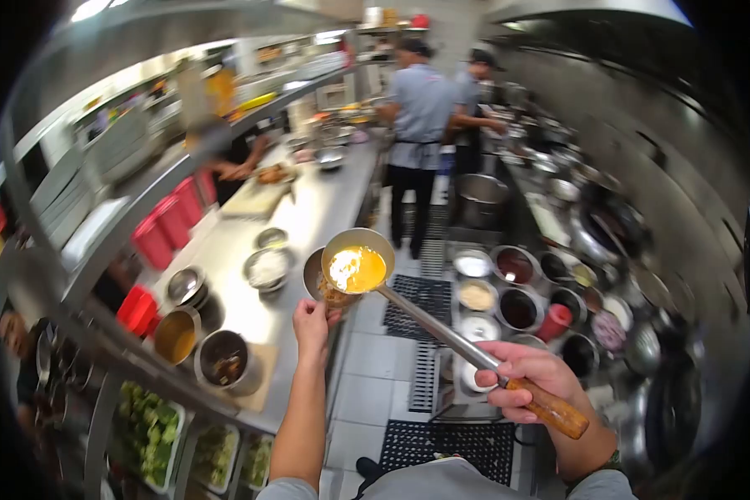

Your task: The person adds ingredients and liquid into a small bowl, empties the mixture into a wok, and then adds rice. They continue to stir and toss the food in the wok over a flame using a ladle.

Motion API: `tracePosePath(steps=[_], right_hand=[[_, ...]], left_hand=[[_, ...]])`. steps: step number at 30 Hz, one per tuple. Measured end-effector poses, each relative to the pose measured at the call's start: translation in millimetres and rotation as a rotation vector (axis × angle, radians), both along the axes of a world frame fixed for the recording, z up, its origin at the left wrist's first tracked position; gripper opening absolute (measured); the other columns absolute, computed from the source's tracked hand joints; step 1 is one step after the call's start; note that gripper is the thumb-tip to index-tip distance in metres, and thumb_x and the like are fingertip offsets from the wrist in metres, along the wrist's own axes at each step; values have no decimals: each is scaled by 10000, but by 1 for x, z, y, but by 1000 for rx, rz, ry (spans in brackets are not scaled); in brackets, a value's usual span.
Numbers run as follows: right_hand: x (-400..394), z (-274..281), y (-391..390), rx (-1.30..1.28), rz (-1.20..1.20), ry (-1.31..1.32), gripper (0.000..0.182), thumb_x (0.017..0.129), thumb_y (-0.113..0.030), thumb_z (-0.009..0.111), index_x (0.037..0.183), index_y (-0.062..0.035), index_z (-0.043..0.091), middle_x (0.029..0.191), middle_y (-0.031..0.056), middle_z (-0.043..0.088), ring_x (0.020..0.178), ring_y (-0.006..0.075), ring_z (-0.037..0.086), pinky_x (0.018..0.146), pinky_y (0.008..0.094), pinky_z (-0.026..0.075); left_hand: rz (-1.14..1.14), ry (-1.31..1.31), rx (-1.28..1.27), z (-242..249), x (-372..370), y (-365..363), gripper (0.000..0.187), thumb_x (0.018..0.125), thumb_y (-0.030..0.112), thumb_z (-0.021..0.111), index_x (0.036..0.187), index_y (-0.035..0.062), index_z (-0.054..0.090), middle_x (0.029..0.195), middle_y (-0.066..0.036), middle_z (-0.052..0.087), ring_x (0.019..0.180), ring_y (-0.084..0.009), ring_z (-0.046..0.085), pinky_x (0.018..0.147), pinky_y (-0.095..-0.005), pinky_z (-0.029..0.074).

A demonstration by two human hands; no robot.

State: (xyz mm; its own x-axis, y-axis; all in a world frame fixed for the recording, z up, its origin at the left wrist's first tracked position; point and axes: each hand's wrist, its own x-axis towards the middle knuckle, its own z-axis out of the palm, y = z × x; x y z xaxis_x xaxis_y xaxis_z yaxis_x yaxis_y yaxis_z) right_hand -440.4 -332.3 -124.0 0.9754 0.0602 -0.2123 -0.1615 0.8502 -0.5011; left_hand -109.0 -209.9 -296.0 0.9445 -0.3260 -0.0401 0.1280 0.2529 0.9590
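Observation:
A long-handled ladle [433, 323] crosses the middle of the view, its round bowl holding orange-yellow liquid with a pale patch. My right hand [535, 379] is closed around the handle near its wooden end. My left hand [315, 323] pinches the near rim of a metal bowl [312, 271] with brownish food in it. The ladle's bowl overlaps the right part of that metal bowl and hides some of it; whether the two touch, I cannot tell.
On the left, a steel counter [308, 204] bears bowls, pots and a cutting board [254, 197]. Sauce pots and a wok [612, 221] line the right side. Two people [425, 108] stand in the aisle ahead. Black mats [421, 304] lie on the tiled floor.

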Motion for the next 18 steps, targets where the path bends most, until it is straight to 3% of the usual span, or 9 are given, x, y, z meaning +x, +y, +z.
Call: tracePosePath(steps=[6, 12, 18], right_hand=[[-165, -11, -12, -64, -467, 9, 561, 879, -22, 403, 1400, -57, 198, 930, 96, 469, 552, 103, 446, 380, 239, 429], [-327, -5, -18, -152, -906, 95, 574, 855, -13, 424, 1388, -65, 219, 921, 88, 495, 541, 106, 455, 369, 245, 403], [-444, -2, -15, -219, -1318, 227, 491, 844, -26, 454, 1316, -47, 322, 888, 74, 524, 532, 103, 454, 369, 246, 398]], left_hand=[[-508, 19, -40, 4, -136, -156, 156, 862, 44, 541, 756, 54, 427, 712, -63, 550, 608, -158, 621, 556, -254, 545], [-978, 142, -42, 1, -335, -294, 156, 862, 42, 542, 770, 75, 420, 744, -86, 574, 636, -189, 635, 562, -269, 549], [-1301, 269, 29, 1, -515, -370, 135, 840, 45, 550, 803, 71, 423, 752, -95, 578, 655, -224, 643, 601, -287, 556]])
